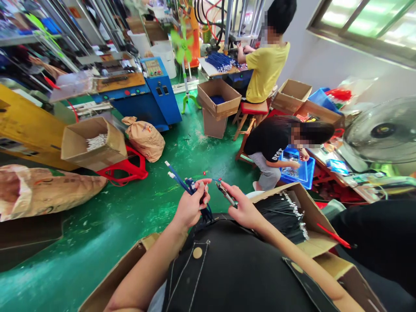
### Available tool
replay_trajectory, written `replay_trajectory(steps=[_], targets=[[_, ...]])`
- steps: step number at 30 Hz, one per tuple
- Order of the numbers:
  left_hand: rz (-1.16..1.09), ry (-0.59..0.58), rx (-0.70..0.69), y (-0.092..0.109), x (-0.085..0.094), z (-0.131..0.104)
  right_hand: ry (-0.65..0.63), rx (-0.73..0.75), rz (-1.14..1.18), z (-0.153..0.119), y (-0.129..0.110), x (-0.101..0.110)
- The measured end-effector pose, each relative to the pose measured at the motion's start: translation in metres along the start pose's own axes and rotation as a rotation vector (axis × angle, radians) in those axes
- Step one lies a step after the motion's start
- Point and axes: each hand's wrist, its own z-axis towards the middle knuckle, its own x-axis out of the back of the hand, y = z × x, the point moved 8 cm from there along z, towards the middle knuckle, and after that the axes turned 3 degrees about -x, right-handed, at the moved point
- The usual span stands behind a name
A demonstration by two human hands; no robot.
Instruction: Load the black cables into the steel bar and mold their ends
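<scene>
My left hand (192, 203) is closed around a bundle of dark blue cables (206, 214), some with white connector ends that stick out to the upper left. One thin blue strand reaches from its fingertips toward the right. My right hand (243, 208) grips a small hand tool (226, 193), like snips or pliers, whose tip is close to that strand. Tiny red pieces (220, 179) show near the tool tip and just above the left fingertips. Both hands are in front of my dark apron (224, 268).
An open box of black cables (282, 216) stands at my right. Ahead, a person in black (273, 136) bends over a blue bin (307, 173); another in yellow (266, 71) sits at a machine. A box on a red stool (94, 151) and a sack (147, 141) are on the left.
</scene>
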Motion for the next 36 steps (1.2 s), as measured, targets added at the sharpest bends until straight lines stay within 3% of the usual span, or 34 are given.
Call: replay_trajectory(steps=[6, 12, 18, 23, 30, 36], targets=[[-0.224, -0.051, 0.166, -0.006, -0.005, -0.003, 0.042, 0.093, -0.299, -0.005, -0.015, -0.006], [-0.304, -0.08, 0.198, -0.006, -0.009, -0.004, 0.089, -0.006, -0.071, -0.003, -0.009, 0.002], [-0.321, -0.094, 0.179, -0.007, -0.008, -0.006, -0.099, -0.223, 0.267, -0.007, 0.016, -0.006], [-0.269, -0.077, 0.15, -0.006, -0.005, -0.006, -0.284, -0.17, 0.35, -0.014, 0.006, -0.016], [-0.248, -0.058, 0.102, -0.004, -0.003, -0.008, -0.168, -0.079, 0.289, -0.013, -0.007, -0.012], [-0.322, -0.069, 0.17, -0.008, 0.001, -0.01, 0.051, 0.107, -0.237, -0.017, -0.021, -0.002]])
